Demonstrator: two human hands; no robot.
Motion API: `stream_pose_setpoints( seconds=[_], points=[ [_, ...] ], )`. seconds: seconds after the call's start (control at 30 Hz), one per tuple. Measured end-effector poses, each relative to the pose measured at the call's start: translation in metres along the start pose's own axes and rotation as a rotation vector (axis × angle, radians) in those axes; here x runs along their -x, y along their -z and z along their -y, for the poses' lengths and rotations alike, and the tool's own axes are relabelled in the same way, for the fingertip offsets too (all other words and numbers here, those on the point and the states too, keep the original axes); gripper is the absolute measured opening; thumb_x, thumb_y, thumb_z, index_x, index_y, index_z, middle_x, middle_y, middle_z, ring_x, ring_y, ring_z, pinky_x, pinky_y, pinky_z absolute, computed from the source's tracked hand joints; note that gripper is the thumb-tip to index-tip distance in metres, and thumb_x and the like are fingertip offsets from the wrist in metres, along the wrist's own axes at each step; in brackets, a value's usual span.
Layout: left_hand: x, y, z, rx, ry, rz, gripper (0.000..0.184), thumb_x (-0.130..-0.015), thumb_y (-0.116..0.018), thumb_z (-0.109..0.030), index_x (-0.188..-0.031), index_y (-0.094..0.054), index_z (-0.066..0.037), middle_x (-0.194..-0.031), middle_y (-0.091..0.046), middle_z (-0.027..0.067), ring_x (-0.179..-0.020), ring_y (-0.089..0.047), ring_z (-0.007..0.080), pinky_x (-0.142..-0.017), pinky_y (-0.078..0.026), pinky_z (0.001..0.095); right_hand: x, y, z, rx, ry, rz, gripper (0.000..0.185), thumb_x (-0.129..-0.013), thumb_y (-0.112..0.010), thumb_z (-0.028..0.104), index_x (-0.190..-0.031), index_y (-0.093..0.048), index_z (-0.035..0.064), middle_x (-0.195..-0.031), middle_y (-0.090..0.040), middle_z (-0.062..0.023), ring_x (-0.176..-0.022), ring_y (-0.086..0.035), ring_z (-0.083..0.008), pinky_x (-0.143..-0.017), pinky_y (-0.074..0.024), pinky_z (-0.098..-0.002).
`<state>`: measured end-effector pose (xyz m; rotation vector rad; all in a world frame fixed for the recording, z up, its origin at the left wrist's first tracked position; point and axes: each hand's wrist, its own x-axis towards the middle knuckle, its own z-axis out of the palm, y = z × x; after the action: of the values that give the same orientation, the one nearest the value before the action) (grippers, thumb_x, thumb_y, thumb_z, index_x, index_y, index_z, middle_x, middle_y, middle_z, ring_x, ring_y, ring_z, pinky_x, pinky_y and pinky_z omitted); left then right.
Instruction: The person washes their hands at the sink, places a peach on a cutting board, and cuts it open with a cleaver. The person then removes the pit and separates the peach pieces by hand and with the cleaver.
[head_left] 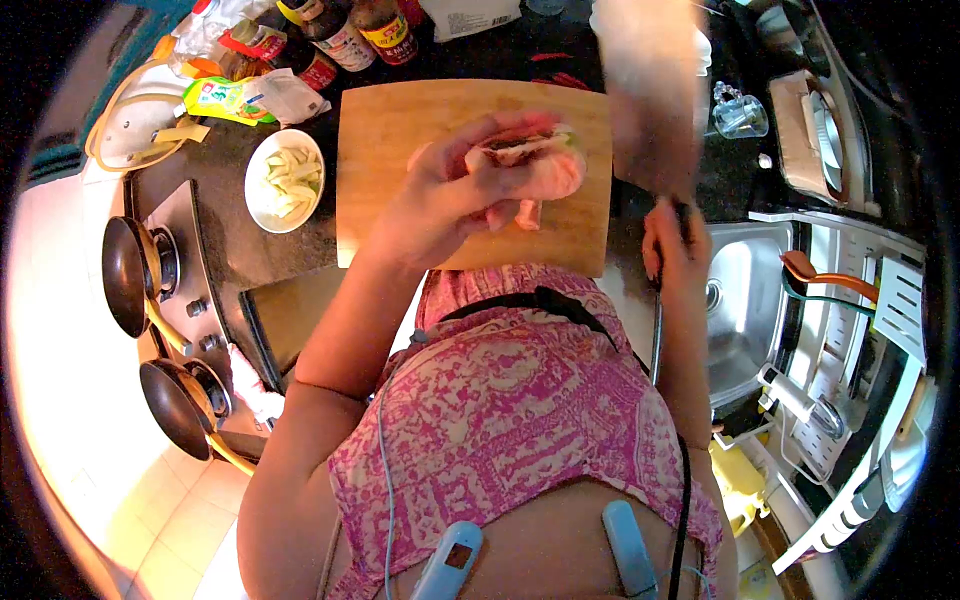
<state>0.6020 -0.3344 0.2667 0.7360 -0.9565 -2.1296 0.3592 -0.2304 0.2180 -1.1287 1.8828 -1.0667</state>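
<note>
My left hand (450,195) is closed round a piece of raw meat (550,172), held up over the wooden cutting board (385,120). A small bit of meat (528,214) shows just below it, above the board. To the right of the board, my right hand (675,240) grips the handle of a cleaver (652,100). The broad blade points away from me and is blurred by motion. Left of the board stands a white bowl (285,181) of pale cut pieces.
Sauce bottles (383,35) and a green packet (228,100) stand at the back left. Two pans (128,275) are on the stove at left. A sink (750,290) is at right, with a glass mug (738,115) behind it.
</note>
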Motion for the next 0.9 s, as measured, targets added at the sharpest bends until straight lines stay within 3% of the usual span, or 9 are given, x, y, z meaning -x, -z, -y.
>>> stream_pose_setpoints(
  seconds=[0.07, 0.13, 0.17, 0.2, 0.23, 0.33, 0.43, 0.53, 0.9],
  points=[
    [0.002, -0.006, -0.005, -0.009, -0.015, -0.013, 0.049, -0.081, -0.065, -0.013, -0.124, -0.049, 0.002, -0.094, -0.063, 0.0068, -0.065, -0.056, 0.0086, -0.052, -0.04, 0.019, 0.008, 0.019, 0.033, -0.492, -0.108, 0.142, 0.02, -0.091, -0.052, 0.015, -0.106, -0.054, 0.0019, -0.075, -0.057, -0.0082, -0.054, -0.054, -0.0152, -0.05, -0.0452, -0.0274],
    [0.005, -0.014, -0.016, -0.369, -0.016, -0.05, 0.046, -0.081, -0.065, -0.006, -0.124, -0.049, 0.0, -0.1, -0.063, 0.007, -0.071, -0.059, 0.0093, -0.057, -0.047, 0.0207, 0.018, 0.007, 0.071, -0.622, 0.016, -0.008, 0.018, -0.09, -0.051, 0.013, -0.105, -0.051, 0.0025, -0.064, -0.052, -0.0087, -0.042, -0.045, -0.0119, -0.038, -0.0374, -0.025],
    [0.003, -0.014, -0.013, -0.371, -0.016, -0.042, 0.046, -0.081, -0.065, -0.006, -0.124, -0.049, 0.0, -0.1, -0.063, 0.007, -0.071, -0.059, 0.0093, -0.057, -0.047, 0.0207, 0.02, 0.013, 0.081, -0.792, 0.021, 0.135, 0.025, -0.089, -0.05, 0.009, -0.113, -0.046, 0.0018, -0.058, -0.047, -0.007, -0.037, -0.04, -0.0116, -0.034, -0.0344, -0.0239],
    [0.001, -0.013, -0.008, -0.457, -0.181, -0.03, 0.047, -0.081, -0.065, -0.004, -0.124, -0.047, 0.0, -0.105, -0.061, 0.0077, -0.077, -0.06, 0.0103, -0.061, -0.05, 0.022, 0.025, 0.015, 0.089, -0.888, -0.03, 0.177, 0.028, -0.09, -0.05, 0.01, -0.116, -0.044, 0.0024, -0.053, -0.041, -0.0048, -0.034, -0.037, -0.0114, -0.031, -0.0312, -0.0231],
    [0.0, -0.013, -0.004, -0.539, -0.346, -0.019, 0.048, -0.081, -0.065, -0.002, -0.125, -0.046, -0.001, -0.11, -0.059, 0.0084, -0.083, -0.062, 0.0114, -0.066, -0.053, 0.0233, 0.028, 0.018, 0.092, -0.89, -0.068, 0.189, 0.028, -0.092, -0.049, 0.011, -0.118, -0.043, 0.0028, -0.051, -0.04, -0.0039, -0.034, -0.037, -0.0112, -0.031, -0.0314, -0.0232],
    [-0.003, -0.015, 0.002, -0.628, -0.452, -0.042, 0.055, -0.08, -0.066, 0.0, -0.127, -0.04, -0.001, -0.119, -0.053, 0.0094, -0.097, -0.06, 0.0144, -0.073, -0.054, 0.0241, 0.037, 0.012, 0.11, -0.665, -0.107, 0.156, 0.024, -0.096, -0.045, 0.011, -0.119, -0.042, 0.0038, -0.048, -0.039, -0.0012, -0.034, -0.038, -0.0104, -0.031, -0.0314, -0.0233],
    [-0.001, -0.018, 0.002, -0.545, -0.408, -0.008, 0.057, -0.079, -0.066, 0.0, -0.128, -0.036, -0.001, -0.121, -0.051, 0.0104, -0.108, -0.054, 0.0171, -0.084, -0.051, 0.0263, 0.04, 0.005, 0.113, -0.654, -0.039, 0.168, 0.022, -0.096, -0.044, 0.009, -0.117, -0.043, 0.0025, -0.05, -0.041, -0.0011, -0.035, -0.038, -0.0091, -0.032, -0.0319, -0.0228],
    [-0.005, -0.016, 0.005, -0.749, -0.607, -0.019, 0.058, -0.078, -0.067, 0.001, -0.127, -0.036, -0.001, -0.12, -0.05, 0.0113, -0.112, -0.052, 0.0181, -0.092, -0.047, 0.0287, 0.039, 0.005, 0.114, -0.596, 0.011, 0.161, 0.022, -0.096, -0.044, 0.009, -0.117, -0.043, 0.0009, -0.052, -0.043, -0.0012, -0.036, -0.039, -0.008, -0.033, -0.0327, -0.0223],
    [-0.006, -0.015, -0.007, -0.934, -0.631, 0.007, 0.065, -0.071, -0.07, 0.0, -0.127, -0.037, 0.0, -0.122, -0.049, 0.0123, -0.113, -0.051, 0.0217, -0.097, -0.042, 0.0329, 0.035, 0.007, 0.106, -0.516, -0.019, 0.224, 0.02, -0.096, -0.046, 0.01, -0.114, -0.046, 0.0013, -0.051, -0.043, 0.0007, -0.037, -0.039, -0.0062, -0.034, -0.031, -0.0215]
  ],
)
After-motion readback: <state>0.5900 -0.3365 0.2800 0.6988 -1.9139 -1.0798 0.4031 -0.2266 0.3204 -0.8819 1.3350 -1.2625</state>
